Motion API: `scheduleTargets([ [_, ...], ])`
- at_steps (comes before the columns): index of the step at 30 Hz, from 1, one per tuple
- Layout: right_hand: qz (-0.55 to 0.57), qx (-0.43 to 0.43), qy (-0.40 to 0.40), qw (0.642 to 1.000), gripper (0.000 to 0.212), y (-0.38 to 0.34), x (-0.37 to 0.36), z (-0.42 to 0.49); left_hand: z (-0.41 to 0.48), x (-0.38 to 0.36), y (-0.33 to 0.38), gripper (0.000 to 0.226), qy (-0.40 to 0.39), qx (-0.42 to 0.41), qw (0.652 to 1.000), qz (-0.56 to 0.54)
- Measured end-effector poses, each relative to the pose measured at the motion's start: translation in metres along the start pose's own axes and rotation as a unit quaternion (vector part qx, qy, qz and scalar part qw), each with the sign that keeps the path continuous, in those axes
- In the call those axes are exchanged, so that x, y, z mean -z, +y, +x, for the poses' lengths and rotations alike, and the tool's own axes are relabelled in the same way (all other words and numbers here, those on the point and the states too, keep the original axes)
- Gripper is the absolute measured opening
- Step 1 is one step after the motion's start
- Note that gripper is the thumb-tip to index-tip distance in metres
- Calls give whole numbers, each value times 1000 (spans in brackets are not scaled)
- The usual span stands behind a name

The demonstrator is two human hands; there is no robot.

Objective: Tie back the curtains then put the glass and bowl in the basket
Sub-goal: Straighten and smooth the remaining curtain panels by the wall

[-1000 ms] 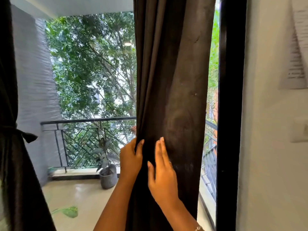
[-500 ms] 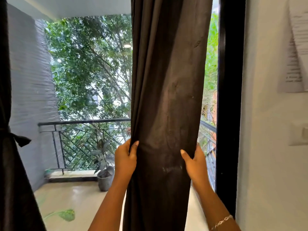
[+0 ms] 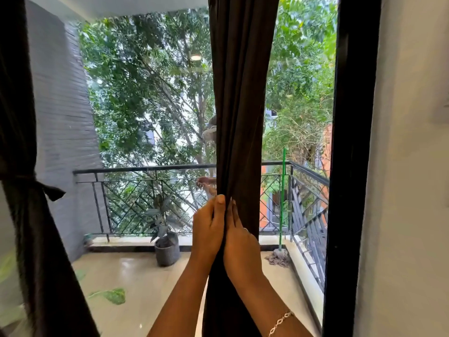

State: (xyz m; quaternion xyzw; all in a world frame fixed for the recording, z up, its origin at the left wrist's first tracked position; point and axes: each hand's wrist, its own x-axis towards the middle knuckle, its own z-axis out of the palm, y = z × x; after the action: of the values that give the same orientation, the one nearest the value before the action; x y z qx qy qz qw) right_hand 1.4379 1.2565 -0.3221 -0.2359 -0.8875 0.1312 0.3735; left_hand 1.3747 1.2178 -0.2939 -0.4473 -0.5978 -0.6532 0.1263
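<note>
At the far left, the left curtain is hanging already cinched by its tie. In the middle, the left hand and right hand are clamping the right curtain into a bunch between them; no tie seems to be round it yet. The glass, bowl and basket are showing nowhere, so that part is waiting.

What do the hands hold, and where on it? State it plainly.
The left hand and right hand both grip the untied curtain, squeezing its gathered folds between them.
</note>
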Motion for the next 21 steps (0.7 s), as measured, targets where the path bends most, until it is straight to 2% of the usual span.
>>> scheduleTargets([
  [4,25,48,-32,998,68,4,4,0,0,2,0,39,-3,9,1000,15],
  [6,182,75,-49,979,66,16,9,1,4,7,-2,36,6,16,1000,17],
  [7,298,59,-38,952,61,21,16,3,5,11,-5,33,2,20,1000,8],
  [9,491,-1,21,871,52,35,31,12,6,18,-7,22,-15,33,999,-11],
  [11,559,-55,71,824,52,50,48,31,7,23,-6,9,-35,60,997,-44],
  [13,626,-65,30,777,68,69,61,54,7,27,-7,17,-48,81,993,-75],
  [15,681,-75,-75,725,91,78,71,72,7,31,-7,22,-65,91,989,-101],
  [18,673,-64,-179,715,80,85,72,88,10,36,-8,22,-80,112,981,-139],
  [20,664,-83,-198,717,58,81,72,90,12,37,-7,19,-83,133,975,-159],
  [21,655,-92,-192,725,39,77,72,90,13,37,-6,18,-79,139,974,-161],
])
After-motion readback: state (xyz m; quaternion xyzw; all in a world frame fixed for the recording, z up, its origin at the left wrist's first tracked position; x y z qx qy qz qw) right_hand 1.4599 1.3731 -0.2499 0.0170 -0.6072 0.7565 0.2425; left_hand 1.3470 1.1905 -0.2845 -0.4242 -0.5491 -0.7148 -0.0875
